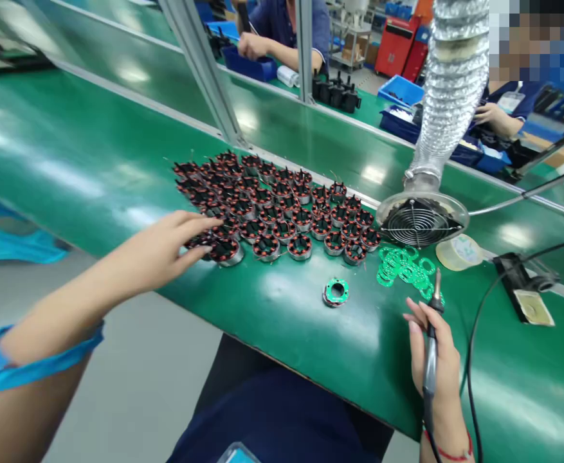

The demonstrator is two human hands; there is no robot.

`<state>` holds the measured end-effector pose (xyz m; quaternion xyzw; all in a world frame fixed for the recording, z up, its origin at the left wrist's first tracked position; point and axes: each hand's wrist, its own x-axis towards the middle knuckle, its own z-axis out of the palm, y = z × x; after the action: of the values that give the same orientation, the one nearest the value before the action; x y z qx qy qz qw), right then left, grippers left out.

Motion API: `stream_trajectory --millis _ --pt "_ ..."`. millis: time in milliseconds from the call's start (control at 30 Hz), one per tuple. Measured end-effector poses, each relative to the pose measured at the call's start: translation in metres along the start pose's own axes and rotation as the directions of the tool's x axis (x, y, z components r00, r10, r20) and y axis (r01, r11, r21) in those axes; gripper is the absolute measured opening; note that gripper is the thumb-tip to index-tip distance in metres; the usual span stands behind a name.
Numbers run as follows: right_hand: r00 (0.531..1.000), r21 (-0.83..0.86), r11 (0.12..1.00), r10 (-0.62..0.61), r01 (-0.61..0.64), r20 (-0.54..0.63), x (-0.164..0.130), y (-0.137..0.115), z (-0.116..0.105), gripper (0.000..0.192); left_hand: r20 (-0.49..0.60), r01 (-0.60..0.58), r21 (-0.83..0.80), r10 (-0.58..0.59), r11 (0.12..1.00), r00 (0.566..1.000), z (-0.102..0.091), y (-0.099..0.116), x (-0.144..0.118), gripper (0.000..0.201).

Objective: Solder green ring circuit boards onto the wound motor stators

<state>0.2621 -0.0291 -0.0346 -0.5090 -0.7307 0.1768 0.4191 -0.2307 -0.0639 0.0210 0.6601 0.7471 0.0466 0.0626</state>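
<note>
My left hand [173, 247] reaches over the left edge of a crowd of motor stators [266, 245] with black and orange windings. Its thumb and fingers are stretched apart around the nearest stator [226, 251]; whether they touch it I cannot tell. At the right, my right hand [438, 360] is closed on a soldering iron [431, 357], its tip pointing up and away from me. Between my hands, one stator with a green ring-shaped circuit board [336, 292] on top sits by itself. A loose pile of green ring boards [407, 267] lies just beyond my right hand.
A fume extractor fan [415, 222] on a silver duct [455, 83] stands behind the boards. Beside it are a round translucent container [459, 252] and an iron stand with a sponge [532, 307]. Black cable [472, 360] runs along the right. Co-workers sit beyond the metal rail.
</note>
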Motion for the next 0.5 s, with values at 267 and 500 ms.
stream_trajectory --millis 267,500 --pt "0.997 0.029 0.996 0.081 -0.081 0.007 -0.010 0.009 -0.003 0.037 0.072 0.122 0.115 -0.131 0.986 0.989 -0.002 0.017 0.011 0.058" --pt "0.994 0.005 0.994 0.113 -0.113 -0.003 -0.008 0.004 -0.005 0.042 0.073 0.199 0.169 -0.213 0.965 0.974 0.000 0.032 0.011 0.054"
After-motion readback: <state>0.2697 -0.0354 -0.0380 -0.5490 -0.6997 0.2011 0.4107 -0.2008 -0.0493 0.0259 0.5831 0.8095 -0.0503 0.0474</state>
